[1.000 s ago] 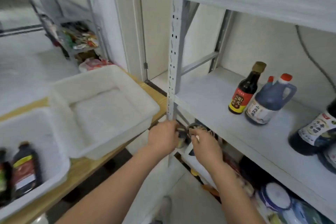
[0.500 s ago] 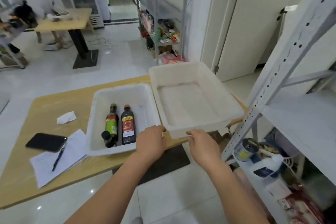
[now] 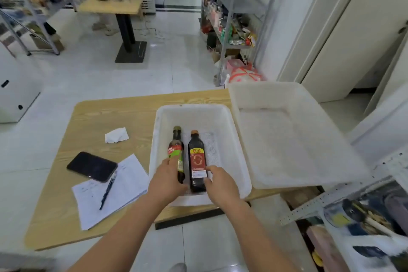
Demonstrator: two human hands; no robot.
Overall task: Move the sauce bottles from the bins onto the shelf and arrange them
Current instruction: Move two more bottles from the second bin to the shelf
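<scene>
Two dark sauce bottles lie side by side in the left white bin (image 3: pixel 223 117) on the wooden table. My left hand (image 3: pixel 166 182) curls over the lower part of the green-label bottle (image 3: pixel 176 146), with the fingers on its label and the thumb at its base. My right hand (image 3: pixel 220 185) holds the lower right side of the red-label bottle (image 3: pixel 197 157), thumb and forefinger on its label. The right white bin (image 3: pixel 287 139) holds nothing. Only the shelf's perforated metal frame (image 3: pixel 326 203) and a pale board (image 3: pixel 384 126) show, at the right edge.
A black phone (image 3: pixel 92 166), papers with a pen (image 3: pixel 107 190) and a crumpled tissue (image 3: pixel 116 135) lie on the table (image 3: pixel 110 112) left of the bins. Clutter fills the shelf's lower level at bottom right. Another table and racks stand across the tiled floor.
My view swung from the shelf to the table. Both hands moved from the near edge of the bins into the left bin and onto the two bottles.
</scene>
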